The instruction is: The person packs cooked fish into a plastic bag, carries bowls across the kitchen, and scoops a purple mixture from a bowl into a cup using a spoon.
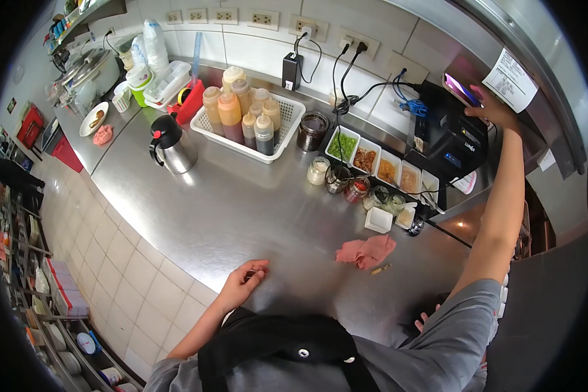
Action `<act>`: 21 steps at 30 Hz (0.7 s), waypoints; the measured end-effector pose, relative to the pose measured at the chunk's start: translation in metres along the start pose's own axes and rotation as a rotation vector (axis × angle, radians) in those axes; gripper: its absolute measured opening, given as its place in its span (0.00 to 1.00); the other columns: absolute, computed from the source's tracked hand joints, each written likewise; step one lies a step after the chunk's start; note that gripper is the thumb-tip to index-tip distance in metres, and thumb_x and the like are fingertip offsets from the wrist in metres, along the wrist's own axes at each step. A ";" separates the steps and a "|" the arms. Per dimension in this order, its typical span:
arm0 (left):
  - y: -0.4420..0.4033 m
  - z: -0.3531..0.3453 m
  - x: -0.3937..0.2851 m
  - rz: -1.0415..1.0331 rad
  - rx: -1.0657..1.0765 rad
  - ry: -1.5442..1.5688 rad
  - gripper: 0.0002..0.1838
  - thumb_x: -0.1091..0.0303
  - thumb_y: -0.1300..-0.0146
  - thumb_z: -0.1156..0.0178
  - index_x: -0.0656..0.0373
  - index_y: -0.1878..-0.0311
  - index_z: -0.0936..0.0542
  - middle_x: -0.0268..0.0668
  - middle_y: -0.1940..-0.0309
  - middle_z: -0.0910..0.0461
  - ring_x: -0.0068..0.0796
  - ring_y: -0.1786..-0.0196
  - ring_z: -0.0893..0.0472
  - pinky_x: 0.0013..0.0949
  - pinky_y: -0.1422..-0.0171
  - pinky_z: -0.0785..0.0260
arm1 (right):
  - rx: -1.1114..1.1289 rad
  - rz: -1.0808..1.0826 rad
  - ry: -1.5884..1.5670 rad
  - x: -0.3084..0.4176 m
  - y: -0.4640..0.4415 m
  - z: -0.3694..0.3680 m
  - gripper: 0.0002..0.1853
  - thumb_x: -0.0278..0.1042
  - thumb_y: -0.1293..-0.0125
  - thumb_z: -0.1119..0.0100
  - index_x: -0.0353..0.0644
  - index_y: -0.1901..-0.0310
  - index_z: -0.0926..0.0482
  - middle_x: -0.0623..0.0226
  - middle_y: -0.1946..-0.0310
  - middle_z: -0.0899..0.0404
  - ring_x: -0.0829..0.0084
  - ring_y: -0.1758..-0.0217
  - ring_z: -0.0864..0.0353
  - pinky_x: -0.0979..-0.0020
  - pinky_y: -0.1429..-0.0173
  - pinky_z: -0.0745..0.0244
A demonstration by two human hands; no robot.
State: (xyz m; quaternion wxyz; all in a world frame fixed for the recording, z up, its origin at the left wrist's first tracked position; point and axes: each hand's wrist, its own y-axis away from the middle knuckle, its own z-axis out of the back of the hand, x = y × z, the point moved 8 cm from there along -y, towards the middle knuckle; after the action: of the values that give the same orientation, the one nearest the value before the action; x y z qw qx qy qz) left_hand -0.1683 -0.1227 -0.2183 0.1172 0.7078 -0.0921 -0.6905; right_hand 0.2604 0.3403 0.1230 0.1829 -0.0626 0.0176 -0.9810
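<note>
At the upper right my right hand (495,111) reaches over a black printer (454,140), its fingers closed at the edge of a phone (462,90) with a lit purple screen. The phone lies tilted near the printer's top. My left hand (242,285) is at the front edge of the steel counter (242,215), fingers loosely curled, with nothing visible in them. To its right on the counter are a crumpled pink cloth (366,251) and a small yellowish stick-like piece (381,268).
A white basket of sauce bottles (268,153), a steel jug (173,147), topping trays (366,157) and open jars (356,189) stand on the counter. Cables (346,101) hang by the printer. Another person's hand (423,319) shows beside my right arm. A paper slip (511,80) hangs above.
</note>
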 end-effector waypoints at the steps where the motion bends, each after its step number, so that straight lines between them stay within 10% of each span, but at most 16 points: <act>1: 0.000 0.001 0.000 -0.003 -0.002 -0.012 0.16 0.69 0.29 0.47 0.58 0.40 0.26 0.37 0.54 0.19 0.22 0.50 0.22 0.27 0.43 0.31 | -0.002 -0.003 0.001 -0.005 0.004 -0.001 0.51 0.56 0.51 0.27 0.39 0.30 0.41 0.55 0.31 0.38 0.59 0.29 0.38 0.62 0.27 0.44; 9: 0.002 0.002 -0.003 0.004 0.010 -0.044 0.16 0.69 0.29 0.47 0.58 0.41 0.26 0.38 0.54 0.19 0.23 0.50 0.21 0.27 0.43 0.31 | -0.304 -0.022 0.046 -0.012 0.019 0.010 0.52 0.55 0.51 0.27 0.40 0.29 0.43 0.53 0.29 0.42 0.58 0.26 0.43 0.61 0.28 0.41; 13: -0.001 0.005 -0.007 -0.026 0.005 -0.075 0.15 0.69 0.30 0.47 0.59 0.41 0.26 0.38 0.54 0.19 0.24 0.50 0.21 0.28 0.43 0.31 | -0.656 0.113 0.185 0.116 0.076 0.008 0.29 0.49 0.42 0.34 0.39 0.44 0.26 0.49 0.44 0.26 0.51 0.41 0.27 0.59 0.38 0.32; 15: -0.006 0.007 -0.001 -0.029 0.019 -0.072 0.16 0.68 0.29 0.47 0.60 0.41 0.26 0.38 0.53 0.19 0.25 0.48 0.21 0.29 0.42 0.31 | -0.510 0.321 -0.055 0.195 0.105 -0.025 0.19 0.47 0.41 0.35 0.38 0.58 0.20 0.54 0.56 0.21 0.52 0.52 0.22 0.58 0.47 0.28; 21: -0.005 -0.004 -0.021 -0.034 0.065 -0.153 0.16 0.68 0.29 0.48 0.60 0.40 0.27 0.39 0.52 0.20 0.27 0.47 0.22 0.31 0.41 0.31 | 0.157 0.155 0.238 0.194 0.117 -0.223 0.20 0.41 0.45 0.32 0.39 0.55 0.22 0.54 0.58 0.20 0.53 0.51 0.21 0.59 0.48 0.27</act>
State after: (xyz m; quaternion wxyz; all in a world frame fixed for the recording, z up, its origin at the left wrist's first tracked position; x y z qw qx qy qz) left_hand -0.1648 -0.1111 -0.1993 0.0748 0.6580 -0.1112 -0.7410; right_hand 0.0941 0.1640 -0.0818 0.2591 0.0699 -0.0329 -0.9628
